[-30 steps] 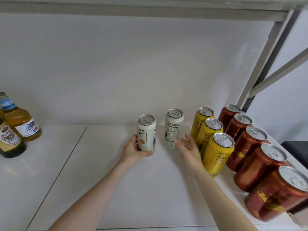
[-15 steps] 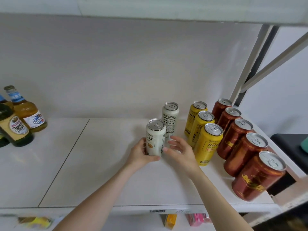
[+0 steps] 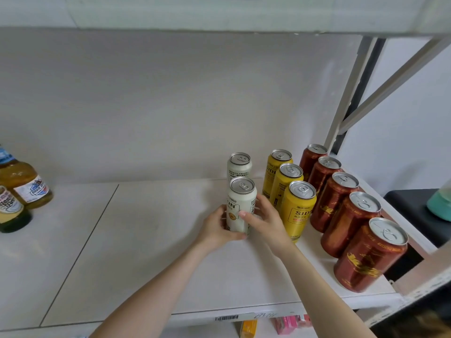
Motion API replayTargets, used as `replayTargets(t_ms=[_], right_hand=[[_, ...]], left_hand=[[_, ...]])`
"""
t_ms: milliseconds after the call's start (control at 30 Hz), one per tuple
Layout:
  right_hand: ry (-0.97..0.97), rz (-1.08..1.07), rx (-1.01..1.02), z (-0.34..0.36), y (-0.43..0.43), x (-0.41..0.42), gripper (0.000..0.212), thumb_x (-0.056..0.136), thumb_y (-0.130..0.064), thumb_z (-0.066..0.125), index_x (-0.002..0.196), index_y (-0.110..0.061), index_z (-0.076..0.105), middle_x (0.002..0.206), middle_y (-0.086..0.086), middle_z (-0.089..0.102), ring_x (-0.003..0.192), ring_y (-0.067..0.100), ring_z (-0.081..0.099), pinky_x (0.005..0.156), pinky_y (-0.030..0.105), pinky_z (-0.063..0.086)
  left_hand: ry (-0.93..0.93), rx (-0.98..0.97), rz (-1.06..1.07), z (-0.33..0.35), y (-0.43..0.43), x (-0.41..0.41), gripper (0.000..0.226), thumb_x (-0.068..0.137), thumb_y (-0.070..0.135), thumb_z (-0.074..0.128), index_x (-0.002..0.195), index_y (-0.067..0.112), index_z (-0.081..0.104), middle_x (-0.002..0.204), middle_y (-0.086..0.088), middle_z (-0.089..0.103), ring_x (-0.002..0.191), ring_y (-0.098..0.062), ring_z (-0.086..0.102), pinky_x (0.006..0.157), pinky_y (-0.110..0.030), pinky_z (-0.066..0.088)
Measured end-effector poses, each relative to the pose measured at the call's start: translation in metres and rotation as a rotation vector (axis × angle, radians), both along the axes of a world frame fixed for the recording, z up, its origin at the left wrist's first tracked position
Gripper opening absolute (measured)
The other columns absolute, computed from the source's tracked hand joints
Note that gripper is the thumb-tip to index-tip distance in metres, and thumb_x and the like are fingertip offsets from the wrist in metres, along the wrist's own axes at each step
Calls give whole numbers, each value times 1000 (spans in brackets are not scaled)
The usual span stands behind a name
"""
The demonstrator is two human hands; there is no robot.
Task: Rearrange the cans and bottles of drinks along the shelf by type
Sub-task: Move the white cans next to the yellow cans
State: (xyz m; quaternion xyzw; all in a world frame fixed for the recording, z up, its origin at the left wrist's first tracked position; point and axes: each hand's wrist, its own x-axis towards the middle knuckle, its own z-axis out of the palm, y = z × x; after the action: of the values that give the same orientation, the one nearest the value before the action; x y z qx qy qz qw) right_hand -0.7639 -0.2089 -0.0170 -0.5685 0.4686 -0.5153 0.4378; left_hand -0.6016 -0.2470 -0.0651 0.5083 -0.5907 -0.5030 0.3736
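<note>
A white can (image 3: 238, 203) stands upright on the white shelf (image 3: 136, 240), directly in front of a second white can (image 3: 239, 166). My left hand (image 3: 216, 228) wraps its left side and my right hand (image 3: 264, 217) grips its right side, thumb across the front. To the right stand three yellow cans (image 3: 296, 208) in a row front to back. Beyond them runs a row of several red cans (image 3: 349, 223) along the shelf's right end. Amber bottles (image 3: 23, 184) stand at the far left.
An upper shelf board (image 3: 219, 15) hangs overhead. A grey upright and diagonal brace (image 3: 351, 93) close the right end. A barcode label (image 3: 227, 317) sits on the front edge, with packets below. A teal object (image 3: 440, 203) rests on a dark surface outside.
The white can in my left hand moved right and forward, now in front of the other white can. My right hand closed onto its right side. The view pulled back.
</note>
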Motion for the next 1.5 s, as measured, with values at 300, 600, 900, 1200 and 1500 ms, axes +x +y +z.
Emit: replayTargets(t_ms=[300, 600, 900, 1200, 1500], right_hand=[[-64, -22, 18, -1, -20, -2, 44, 88, -7, 72, 128, -18, 56, 118, 2, 69, 110, 11, 65, 92, 28, 52], [-68, -50, 24, -3, -31, -2, 45, 87, -10, 73, 126, -24, 57, 118, -1, 69, 109, 9, 65, 98, 37, 52], [-57, -56, 32, -3, -32, -2, 48, 87, -10, 73, 131, -17, 55, 120, 0, 68, 111, 11, 64, 101, 40, 50], [-54, -105, 70, -1, -25, 2, 54, 82, -25, 77, 131, -21, 56, 122, -2, 68, 115, 14, 63, 103, 45, 49], [413, -375, 79, -15, 7, 20, 57, 84, -28, 75, 134, -15, 51, 122, -4, 59, 112, 18, 56, 90, 30, 45]], left_hand=[[-12, 31, 52, 2, -17, -7, 84, 34, 35, 92, 111, 20, 63, 103, 1, 75, 94, -15, 72, 85, -36, 59], [4, 53, 76, 0, -26, -9, 70, 42, 23, 95, 103, 19, 62, 100, -1, 74, 94, -18, 72, 82, -31, 59], [-18, 33, 66, 0, -29, -8, 61, 55, 6, 94, 104, 18, 61, 101, -3, 74, 93, -17, 72, 80, -27, 59], [-81, 44, 26, 3, -25, 3, 58, 62, -10, 86, 111, 9, 62, 99, -2, 70, 88, -7, 67, 78, -10, 51], [-451, -139, 40, 9, 6, 63, 55, 76, 15, 83, 126, 12, 61, 123, -4, 62, 118, -17, 57, 94, -19, 40]])
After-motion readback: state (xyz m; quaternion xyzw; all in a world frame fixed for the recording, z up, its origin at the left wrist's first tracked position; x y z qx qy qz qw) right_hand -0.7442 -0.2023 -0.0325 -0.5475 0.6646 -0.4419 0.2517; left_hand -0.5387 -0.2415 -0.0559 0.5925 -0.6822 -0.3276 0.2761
